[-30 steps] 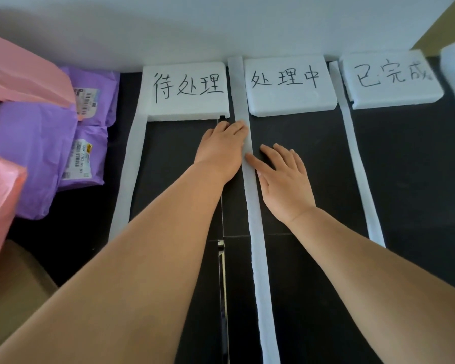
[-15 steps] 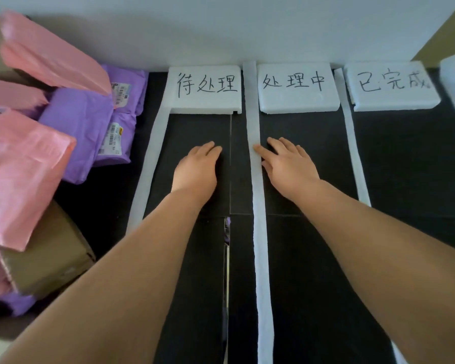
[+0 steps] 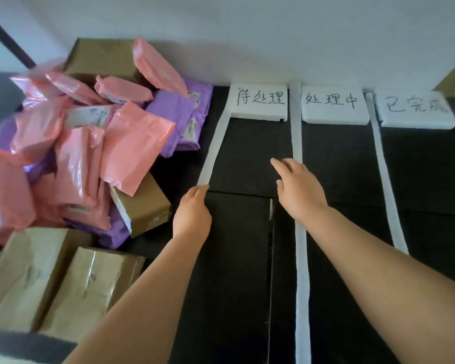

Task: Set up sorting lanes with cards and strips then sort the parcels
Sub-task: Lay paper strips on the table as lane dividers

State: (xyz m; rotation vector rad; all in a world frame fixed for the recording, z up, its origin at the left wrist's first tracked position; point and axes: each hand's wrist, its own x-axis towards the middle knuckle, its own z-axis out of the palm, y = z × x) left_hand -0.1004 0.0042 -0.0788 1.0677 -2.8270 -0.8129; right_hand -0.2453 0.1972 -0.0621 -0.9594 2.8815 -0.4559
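Now the left hand (image 3: 192, 214) is no longer in the middle of the first lane. It lies flat on the black surface (image 3: 247, 258), fingers relaxed, with the fingertips at the near end of the left strip (image 3: 216, 145). The right hand (image 3: 297, 190) has crossed onto the middle strip (image 3: 296, 122) and covers it, fingers straight and spread, holding nothing. The three cards (image 3: 334, 103) lie in a row at the wall. The parcels (image 3: 90, 143) are heaped left of the lanes.

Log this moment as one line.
left hand open, at left strip end | right hand open, over middle strip | parcels piled left, unsorted
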